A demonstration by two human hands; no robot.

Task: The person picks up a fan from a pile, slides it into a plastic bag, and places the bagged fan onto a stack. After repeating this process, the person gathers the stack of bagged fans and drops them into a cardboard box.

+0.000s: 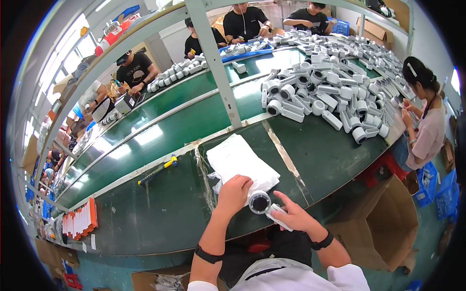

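Note:
A white camera-like device [260, 202] with a black round face and a flat arm is at the table's near edge. My right hand [297, 217] grips its flat arm, with the index finger stretched toward the round head. A stack of white plastic bags [241, 162] lies flat just beyond. At the near left edge of the bags, my left hand [234, 195] is closed, with fingertips pinching the white plastic next to the round head. Part of that grip is hidden by the hand itself.
A large heap of similar white devices [325, 89] covers the far right of the table. A yellow-and-black hammer-like tool [158, 170] lies left. Orange-and-white cards [80, 220] stand far left. An open cardboard box [383, 223] is at right. Several co-workers sit around the green conveyor [179, 121].

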